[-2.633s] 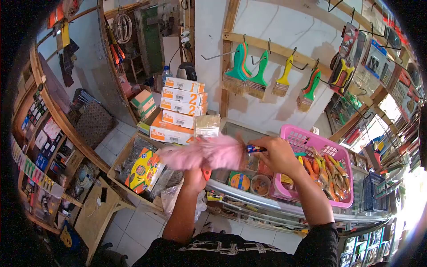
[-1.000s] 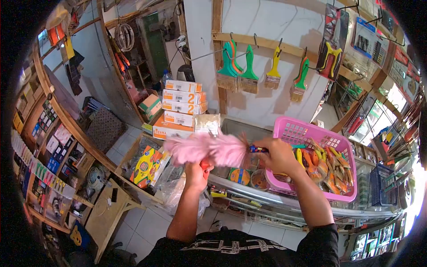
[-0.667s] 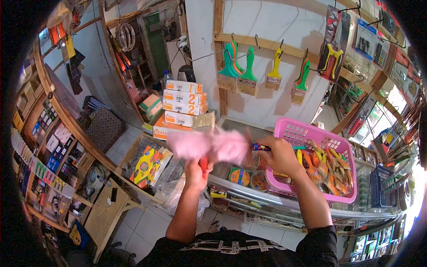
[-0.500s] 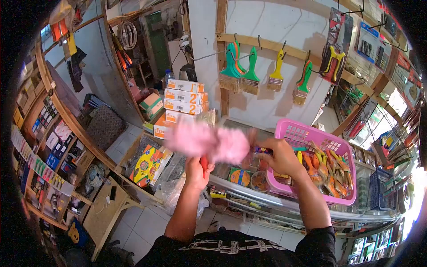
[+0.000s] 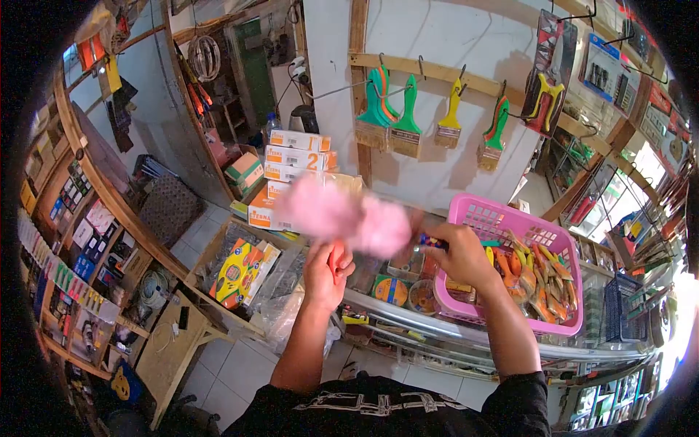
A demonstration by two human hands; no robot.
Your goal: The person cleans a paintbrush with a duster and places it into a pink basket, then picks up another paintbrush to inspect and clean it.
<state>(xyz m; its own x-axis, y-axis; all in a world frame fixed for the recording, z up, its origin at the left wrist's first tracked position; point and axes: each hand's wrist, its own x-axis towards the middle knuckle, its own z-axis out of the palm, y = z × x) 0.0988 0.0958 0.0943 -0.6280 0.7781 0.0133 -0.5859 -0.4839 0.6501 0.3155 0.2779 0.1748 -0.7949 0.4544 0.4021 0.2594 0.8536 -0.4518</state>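
A pink fluffy duster (image 5: 324,206), smeared by motion, spans the space in front of me. My left hand (image 5: 326,280) is wrapped round its red handle (image 5: 337,256), below the fluff. Across from it, my right hand (image 5: 462,255) grips a paintbrush by its dark, patterned handle (image 5: 432,241); the brown brush end is blurred right at the pink fluff. Beside that hand stands a pink plastic basket (image 5: 472,315), filled with several paintbrushes (image 5: 520,273) with orange and yellow handles.
The basket rests on a glass counter with a metal edge (image 5: 393,311). Round tins (image 5: 390,290) show through the glass. White and orange boxes (image 5: 295,158) are stacked beyond. More paintbrushes (image 5: 409,116) hang on wall hooks. A wooden bench (image 5: 171,349) stands to the left.
The duster's pink fluff has shifted, its left part rising slightly. My left hand has turned a little on the handle; my right hand keeps its hold, almost in place.
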